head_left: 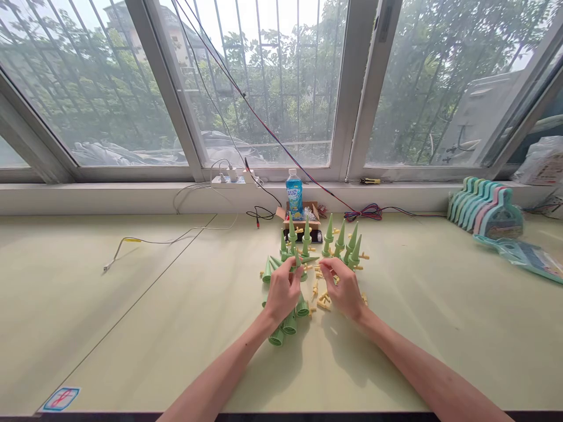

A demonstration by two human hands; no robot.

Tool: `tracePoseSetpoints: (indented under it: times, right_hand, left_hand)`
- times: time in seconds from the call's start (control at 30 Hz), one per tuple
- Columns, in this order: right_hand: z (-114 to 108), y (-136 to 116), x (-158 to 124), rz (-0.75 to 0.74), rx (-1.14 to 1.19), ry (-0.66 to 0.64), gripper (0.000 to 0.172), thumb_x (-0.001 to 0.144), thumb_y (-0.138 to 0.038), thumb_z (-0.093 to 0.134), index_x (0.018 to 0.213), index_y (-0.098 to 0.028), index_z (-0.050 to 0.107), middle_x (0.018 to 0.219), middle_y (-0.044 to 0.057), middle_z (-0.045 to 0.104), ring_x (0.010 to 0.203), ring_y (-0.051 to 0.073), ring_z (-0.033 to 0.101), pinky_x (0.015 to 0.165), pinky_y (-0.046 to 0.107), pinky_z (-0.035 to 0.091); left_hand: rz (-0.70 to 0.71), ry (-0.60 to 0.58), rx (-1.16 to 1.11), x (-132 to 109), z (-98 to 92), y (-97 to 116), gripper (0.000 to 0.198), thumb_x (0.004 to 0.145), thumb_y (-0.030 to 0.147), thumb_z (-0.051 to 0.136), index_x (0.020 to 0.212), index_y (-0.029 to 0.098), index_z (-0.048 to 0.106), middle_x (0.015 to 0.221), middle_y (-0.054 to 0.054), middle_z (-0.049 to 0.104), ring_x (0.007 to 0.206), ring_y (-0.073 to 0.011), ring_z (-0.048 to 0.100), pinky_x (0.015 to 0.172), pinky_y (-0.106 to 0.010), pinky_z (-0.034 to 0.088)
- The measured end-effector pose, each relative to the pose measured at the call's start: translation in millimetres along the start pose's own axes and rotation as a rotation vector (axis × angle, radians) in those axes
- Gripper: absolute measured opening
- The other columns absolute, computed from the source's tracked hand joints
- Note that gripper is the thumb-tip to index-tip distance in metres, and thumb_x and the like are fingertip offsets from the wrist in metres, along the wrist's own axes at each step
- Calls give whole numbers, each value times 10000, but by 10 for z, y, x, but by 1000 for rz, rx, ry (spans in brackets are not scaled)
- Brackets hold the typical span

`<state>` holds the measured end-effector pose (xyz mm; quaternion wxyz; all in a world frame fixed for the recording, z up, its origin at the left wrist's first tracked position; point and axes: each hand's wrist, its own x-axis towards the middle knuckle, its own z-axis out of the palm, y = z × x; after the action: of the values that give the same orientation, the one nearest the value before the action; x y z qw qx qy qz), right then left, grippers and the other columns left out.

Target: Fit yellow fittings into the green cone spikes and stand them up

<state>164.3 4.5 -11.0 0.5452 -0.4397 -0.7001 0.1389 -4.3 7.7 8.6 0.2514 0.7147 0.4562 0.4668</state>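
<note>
With the left hand (284,291) grasping a green cone (298,259) and the right hand (346,290), at 3 o'clock, pinching a yellow plug (322,266), alignment on one axis seems advisable.

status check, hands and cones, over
Left hand pinching a green cone. Right hand over yellow pegs, grip unclear. Standing cones close behind, bottle beyond.

bright daylight is pouring through the windows (281,88) beyond the fingers (291,266), blowing out the sky. soft shadows are falling on the table (132,281) behind them, toward the wrists. far left and right of them, window frames are bowing; the green cone (300,259) at the left fingertips is looking sharp.
</note>
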Motion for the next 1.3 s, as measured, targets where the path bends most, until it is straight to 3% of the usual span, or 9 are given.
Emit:
tracePoseSetpoints:
  times: [0.23,0.7,0.87,1.3]
  right_hand:
    - [4,20,-7,-8,2,-23,190,994,-268,440,978,-214,621,917,54,664,840,187,619,721,302,512]
    - [24,2,-7,-20,78,-89,144,981,-254,484,993,-210,621,917,42,668,819,175,622,707,289,510]
    - [23,16,-9,-27,75,-116,164,988,-255,476,1004,-216,634,926,46,663,832,180,617,703,292,502]
    - [33,56,-28,-44,79,-142,141,963,-243,520,1028,-215,642,983,65,669,838,183,627,674,294,515]
  left_hand:
    - [6,23,-16,4,3,18,223,957,324,454,1070,192,595,626,29,502,436,-91,338,432,-222,281]
    - [-16,-52,-66,-16,19,-4,279,955,341,451,1128,166,581,691,20,498,470,-68,266,438,-210,229]
    - [-40,-69,-109,-21,9,8,264,954,361,462,1103,177,580,690,29,476,455,-51,267,430,-198,202]
    - [-100,-54,-242,1,19,-22,295,930,433,523,1065,182,598,805,-12,587,456,-40,280,397,-190,202]
